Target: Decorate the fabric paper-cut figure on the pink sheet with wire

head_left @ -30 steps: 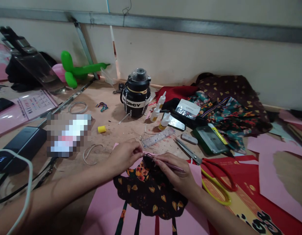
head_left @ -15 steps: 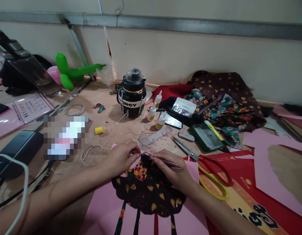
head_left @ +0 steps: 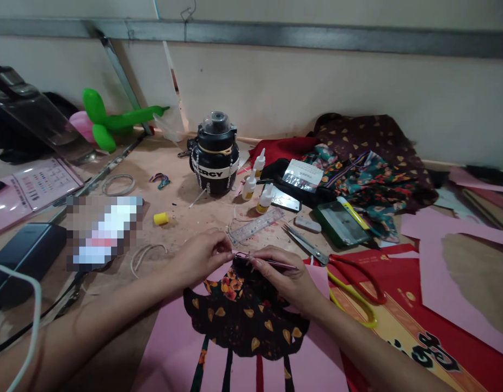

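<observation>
A dark patterned fabric piece (head_left: 247,321) with a scalloped lower edge lies on a pink sheet (head_left: 161,348), and several narrow fabric strips run down below it. My left hand (head_left: 206,253) is closed at the top end of the fabric; what its fingertips pinch is too small to make out. Held in my right hand (head_left: 284,275) is a thin purple pen-like tool (head_left: 282,264), its tip by the dark top of the fabric. The fingertips of both hands are close together there.
Scissors (head_left: 317,253) with red and yellow handles lie right of my right hand. Beyond are a clear ruler (head_left: 257,226), small glue bottles (head_left: 249,187), a black jar-like bottle (head_left: 215,158) and bunched fabrics (head_left: 369,163). A phone (head_left: 108,231) and a black box (head_left: 29,261) are at left.
The purple tool in my right hand now lies flatter, and its tip shows nearer my left fingertips. The view has shifted slightly.
</observation>
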### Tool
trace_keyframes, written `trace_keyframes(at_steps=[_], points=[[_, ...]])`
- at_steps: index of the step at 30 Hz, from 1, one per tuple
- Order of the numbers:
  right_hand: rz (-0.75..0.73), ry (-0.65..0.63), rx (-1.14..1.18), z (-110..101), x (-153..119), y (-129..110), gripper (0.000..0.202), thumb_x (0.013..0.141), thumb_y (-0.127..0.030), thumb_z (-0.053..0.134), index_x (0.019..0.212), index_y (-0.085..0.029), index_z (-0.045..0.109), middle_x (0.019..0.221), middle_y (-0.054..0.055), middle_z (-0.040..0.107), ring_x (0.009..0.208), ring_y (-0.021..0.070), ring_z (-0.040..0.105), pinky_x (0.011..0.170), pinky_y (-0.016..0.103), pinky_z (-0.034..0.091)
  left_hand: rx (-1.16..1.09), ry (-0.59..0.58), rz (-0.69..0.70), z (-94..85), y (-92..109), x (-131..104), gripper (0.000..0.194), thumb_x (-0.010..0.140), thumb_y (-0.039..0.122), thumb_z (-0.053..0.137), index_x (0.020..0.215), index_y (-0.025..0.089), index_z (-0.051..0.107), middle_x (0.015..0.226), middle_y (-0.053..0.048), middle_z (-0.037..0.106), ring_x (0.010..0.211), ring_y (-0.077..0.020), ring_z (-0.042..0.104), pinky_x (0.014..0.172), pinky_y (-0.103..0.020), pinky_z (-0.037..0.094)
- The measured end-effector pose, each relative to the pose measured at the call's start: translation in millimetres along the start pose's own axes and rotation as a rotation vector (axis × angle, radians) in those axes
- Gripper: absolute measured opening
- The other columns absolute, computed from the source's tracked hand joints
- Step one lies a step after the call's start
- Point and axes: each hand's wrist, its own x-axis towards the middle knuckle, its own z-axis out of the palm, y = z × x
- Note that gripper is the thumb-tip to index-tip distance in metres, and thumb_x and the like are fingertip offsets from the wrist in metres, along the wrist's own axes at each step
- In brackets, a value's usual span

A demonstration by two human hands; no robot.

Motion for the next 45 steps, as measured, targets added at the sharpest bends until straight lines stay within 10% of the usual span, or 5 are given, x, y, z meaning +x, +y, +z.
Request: trace_keyframes(at_steps=[32, 40, 45], points=[[0.004, -0.132, 0.005, -7, 2, -3, 0.014, 0.085, -0.028, 0.059, 0.088, -0.02, 0.071, 0.085, 0.005, 0.069, 0.079, 0.016, 0.064, 0.071, 0.027, 0.051, 0.054, -0.027, -0.008, -2.3, 5, 3, 0.008, 0.08, 0.027, 0.061, 0.082, 0.02, 0.064, 0.077, 0.0, 0.063, 0.069, -0.0137, 0.055, 0.061, -0.023, 0.038], [0.294, 0.109, 0.304, -9, -2, 3, 0.017, 0.08, -0.037, 0.065, 0.085, -0.021, 0.069, 0.069, 0.001, 0.068, 0.051, 0.0112, 0.056, 0.044, 0.022, 0.042, 0.023, -0.05, -0.003, -4.4, 2, 3, 0.016, 0.083, 0.032, 0.056, 0.085, 0.02, 0.067, 0.081, -0.001, 0.065, 0.075, -0.0154, 0.058, 0.066, -0.026, 0.042], [0.304, 0.241, 0.43, -8, -1, 9, 0.015, 0.078, -0.035, 0.067, 0.081, -0.021, 0.066, 0.074, 0.002, 0.07, 0.063, 0.0154, 0.062, 0.054, 0.026, 0.047, 0.054, -0.013, 0.053, -5.3, 8, -3, 0.022, 0.09, 0.031, 0.047, 0.091, 0.02, 0.065, 0.086, -0.003, 0.066, 0.083, -0.0163, 0.06, 0.074, -0.028, 0.045]])
